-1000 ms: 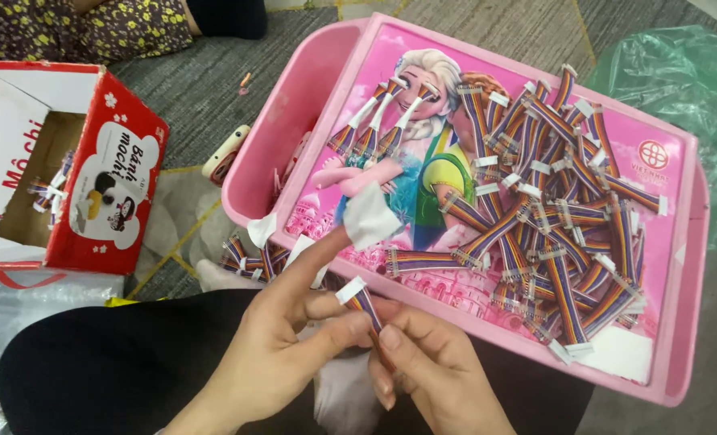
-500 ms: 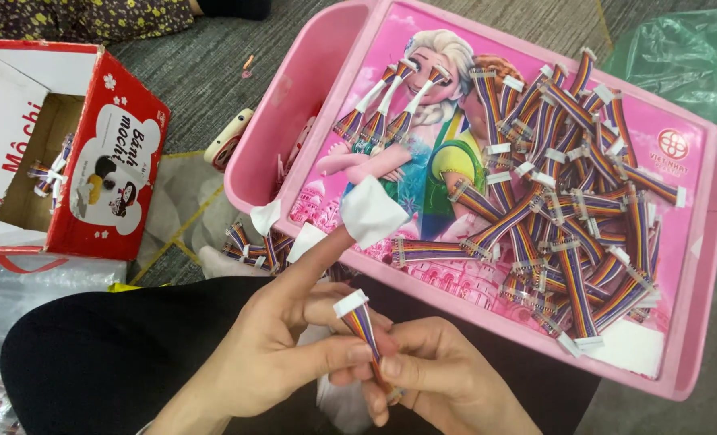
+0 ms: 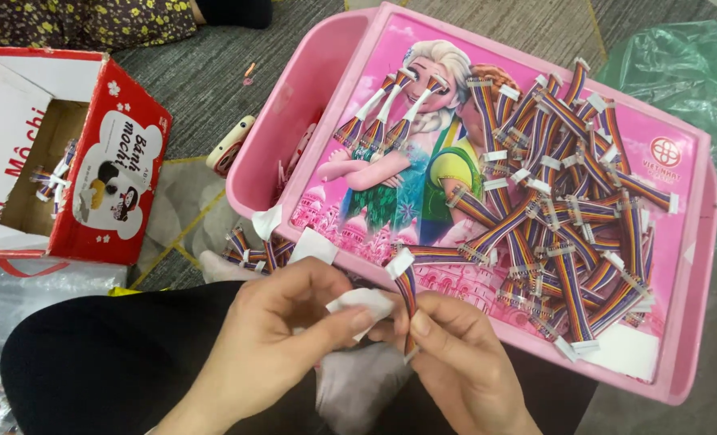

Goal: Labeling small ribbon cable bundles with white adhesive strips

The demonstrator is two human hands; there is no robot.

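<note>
Head view, looking down onto the lap. The right hand (image 3: 463,362) pinches a short rainbow ribbon cable (image 3: 407,294) between thumb and fingers, holding it nearly upright with its white connector end at the top; the cable's lower end is hidden in the grip. The left hand (image 3: 282,338) meets it at nine o'clock, fingers closed on a small white paper tab (image 3: 362,304) that lies against the cable, so that the two hands are together and touching over the black-clad lap (image 3: 117,362). Just below the hands, at six o'clock, lies a pale grey bag (image 3: 358,387), partly covered. From twelve to three o'clock of the hands stands a pink tray table (image 3: 696,322) printed with two cartoon figures; a dense heap of like rainbow cables (image 3: 572,201) with white ends covers its right half, and three further cables (image 3: 390,109) lie side by side on the picture near its upper left. More paper tabs (image 3: 312,244) cling to the tray's near edge, with a small cluster of cables (image 3: 250,250) on the floor beside it at eleven o'clock. At ten o'clock, well apart, an open red and white carton (image 3: 121,177) holds a few cables. A green plastic bag (image 3: 680,72) lies beyond the tray at two o'clock.
</note>
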